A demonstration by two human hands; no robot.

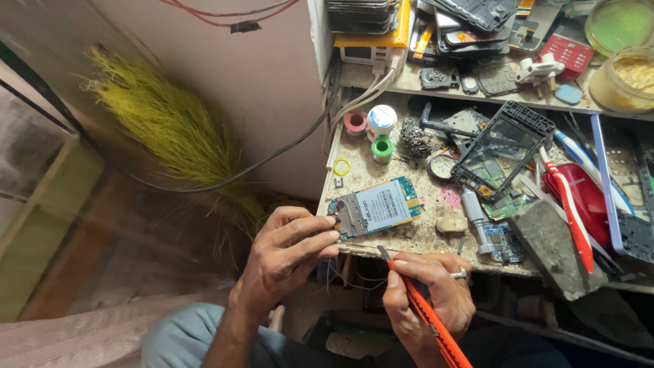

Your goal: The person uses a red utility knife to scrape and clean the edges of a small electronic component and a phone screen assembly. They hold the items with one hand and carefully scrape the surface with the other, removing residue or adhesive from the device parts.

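Left hand (289,249) pinching the board's (376,206) near-left corner, fingers curled tight on it. Board lying flat at the bench (409,235) front edge, white label up. Right hand (432,293) closed round an orange cutter (426,310), blade tip just under the bench edge near the board. Solder spools (371,126), phone frame (504,150), toothbrush (569,204) scattered further back.

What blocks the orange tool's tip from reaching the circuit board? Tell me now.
Nothing visible. The orange tool in the right hand points at the circuit board; only the left hand's fingertips, gripping the board's near edge, sit beside its path.
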